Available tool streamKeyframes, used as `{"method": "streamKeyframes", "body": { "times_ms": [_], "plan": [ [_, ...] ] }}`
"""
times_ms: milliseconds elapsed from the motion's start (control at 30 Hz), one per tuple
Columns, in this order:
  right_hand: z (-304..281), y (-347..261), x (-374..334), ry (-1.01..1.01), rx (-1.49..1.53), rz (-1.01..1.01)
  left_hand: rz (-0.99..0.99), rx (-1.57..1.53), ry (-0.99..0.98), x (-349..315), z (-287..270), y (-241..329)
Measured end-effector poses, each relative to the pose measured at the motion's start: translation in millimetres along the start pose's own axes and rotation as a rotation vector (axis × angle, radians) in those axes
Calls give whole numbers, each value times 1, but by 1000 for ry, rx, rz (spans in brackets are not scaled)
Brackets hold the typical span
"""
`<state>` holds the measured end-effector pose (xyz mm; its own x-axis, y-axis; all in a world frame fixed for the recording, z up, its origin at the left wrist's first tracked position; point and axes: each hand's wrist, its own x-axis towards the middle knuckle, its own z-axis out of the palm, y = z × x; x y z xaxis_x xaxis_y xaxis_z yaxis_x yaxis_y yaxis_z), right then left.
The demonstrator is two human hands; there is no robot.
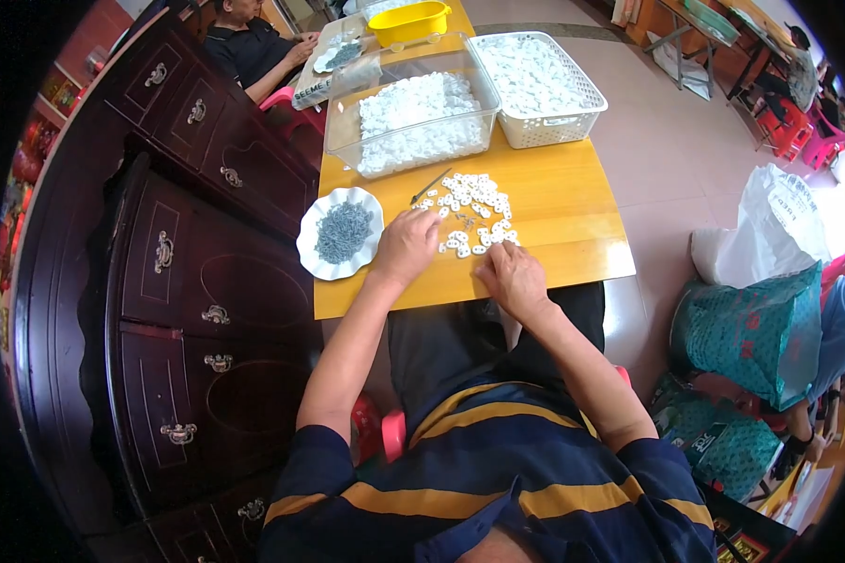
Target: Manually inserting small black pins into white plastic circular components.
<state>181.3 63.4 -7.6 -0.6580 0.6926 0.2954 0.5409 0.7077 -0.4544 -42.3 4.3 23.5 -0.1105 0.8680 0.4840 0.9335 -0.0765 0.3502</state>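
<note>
Small white plastic pieces with dark holes lie scattered on the wooden table in front of me. Among them are a few loose grey screws. At the left edge of this scatter is my left hand, its fingers curled together; what they pinch is hidden. Along the near edge, my right hand rests with bent fingers against the white pieces, and I cannot make out what is in them. A thin dark tool lies beyond my left hand. Left of that hand, a scalloped white dish holds a heap of grey screws.
Beyond the scatter stand a clear plastic bin and a white basket, both full of white pieces. A yellow tub sits farther back, near a seated person. A dark cabinet borders my left; bags stand right.
</note>
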Motion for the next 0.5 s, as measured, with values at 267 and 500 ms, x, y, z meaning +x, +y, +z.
{"method": "streamKeyframes", "body": {
  "times_ms": [267, 500],
  "plan": [
    [-3, 2, -6, 207, 234, -59, -125, -124, -70, 6, -1, 6],
    [-12, 1, -8, 265, 320, -62, -44, -141, 15, 12, 14, 3]
  ]
}}
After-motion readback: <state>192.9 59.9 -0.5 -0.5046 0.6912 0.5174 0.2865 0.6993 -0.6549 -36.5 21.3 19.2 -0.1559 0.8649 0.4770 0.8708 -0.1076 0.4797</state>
